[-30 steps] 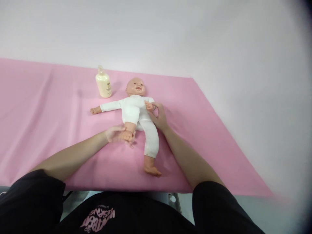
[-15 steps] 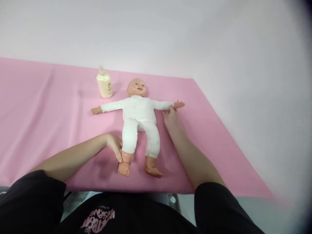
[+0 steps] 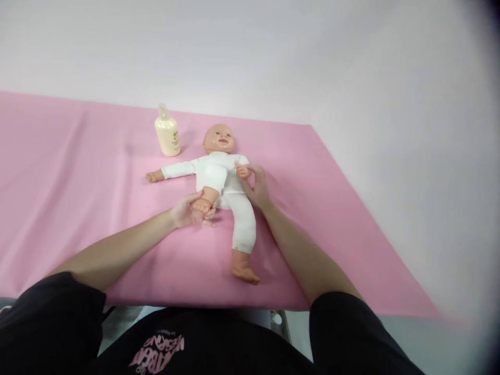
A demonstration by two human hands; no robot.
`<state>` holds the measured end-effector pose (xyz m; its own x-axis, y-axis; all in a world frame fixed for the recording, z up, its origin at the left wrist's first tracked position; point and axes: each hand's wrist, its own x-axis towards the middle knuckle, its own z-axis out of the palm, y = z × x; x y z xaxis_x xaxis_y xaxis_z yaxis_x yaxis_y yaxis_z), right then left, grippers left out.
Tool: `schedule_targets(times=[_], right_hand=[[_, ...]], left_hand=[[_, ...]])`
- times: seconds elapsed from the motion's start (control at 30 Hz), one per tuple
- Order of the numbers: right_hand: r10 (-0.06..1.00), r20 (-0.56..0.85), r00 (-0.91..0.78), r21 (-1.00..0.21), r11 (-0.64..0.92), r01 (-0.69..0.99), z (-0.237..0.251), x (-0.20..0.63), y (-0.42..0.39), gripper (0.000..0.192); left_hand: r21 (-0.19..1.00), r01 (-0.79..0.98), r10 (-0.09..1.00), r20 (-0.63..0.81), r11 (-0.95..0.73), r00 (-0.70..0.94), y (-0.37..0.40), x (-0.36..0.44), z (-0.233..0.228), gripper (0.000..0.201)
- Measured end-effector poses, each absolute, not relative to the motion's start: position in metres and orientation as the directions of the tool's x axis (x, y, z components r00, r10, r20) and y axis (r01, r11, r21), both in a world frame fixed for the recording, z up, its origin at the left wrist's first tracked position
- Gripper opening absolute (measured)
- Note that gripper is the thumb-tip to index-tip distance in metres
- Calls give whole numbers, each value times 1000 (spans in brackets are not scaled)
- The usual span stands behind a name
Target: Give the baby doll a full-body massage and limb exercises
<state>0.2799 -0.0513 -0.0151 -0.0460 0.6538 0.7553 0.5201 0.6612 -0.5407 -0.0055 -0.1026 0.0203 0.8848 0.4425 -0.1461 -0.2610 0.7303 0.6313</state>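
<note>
Lying on its back in the middle of the pink sheet (image 3: 78, 208) is a baby doll (image 3: 221, 177) in a white suit. Only the head camera shows it, looking down from above.

The person's left hand (image 3: 187, 211) is curled around the doll's foot (image 3: 203, 204). That leg is bent up, so the knee points at the tummy. The fingers wrap the foot from below and the thumb sits on top. It is closed on the foot, not squeezed tight.

The right hand (image 3: 255, 187) has hold of the doll's small hand (image 3: 242, 171) and has folded that arm across the chest. Its fingers are pinched loosely around the tiny wrist.

The doll's other arm (image 3: 172, 171) lies straight out on the sheet. The other leg (image 3: 244, 229) lies straight too, with its bare foot near the sheet's front edge.

A cream lotion bottle (image 3: 167, 138) stands upright near the doll's head, not touching it.

I think the doll is light. Its body looks soft and stuffed, so it bends easily at the arms and legs. The head, hands and feet look like hard, smooth plastic, so they could slip. The ankle and wrist look like good places to hold, just above the hard parts.
</note>
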Motion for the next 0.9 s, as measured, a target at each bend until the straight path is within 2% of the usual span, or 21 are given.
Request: schedule_targets(times=[0.1, 0.2, 0.3, 0.37, 0.43, 0.53, 0.6, 0.67, 0.77, 0.9], right_hand=[[622, 762, -181, -431, 695, 575, -14, 280, -52, 31], [604, 770, -206, -396, 705, 588, -13, 281, -52, 30], [612, 774, -160, -429, 694, 579, -13, 281, -53, 31], [648, 758, -79, -516, 669, 535, -13, 280, -54, 35], [693, 720, 46, -636, 632, 443, -13, 280, -53, 42], [724, 638, 263, -769, 581, 264, -15, 285, -45, 54], [733, 557, 390, -824, 547, 148, -19, 292, -37, 59], [761, 421, 494, -877, 481, 7, -25, 302, -29, 58], [806, 198, 557, -907, 367, -208, -35, 317, -19, 52], [829, 109, 549, -889, 328, -318, -38, 322, -16, 52]], left_hand=[[602, -276, 466, -183, 749, 866, -103, -3, 20, 48], [605, -263, 446, -174, 752, 878, -103, -3, 15, 51], [635, -228, 390, -126, 738, 912, -102, -5, 10, 56], [673, -187, 326, -85, 716, 942, -101, -9, 8, 58], [722, -105, 216, -63, 684, 974, -101, -13, 7, 61], [805, 93, -41, -85, 587, 996, -101, -17, 12, 63], [864, 223, -225, -131, 451, 965, -101, -16, 20, 58], [906, 296, -332, -191, 302, 924, -101, -13, 28, 53], [924, 329, -320, -257, 195, 912, -102, -7, 36, 48], [922, 328, -291, -263, 204, 920, -101, -7, 34, 47]])
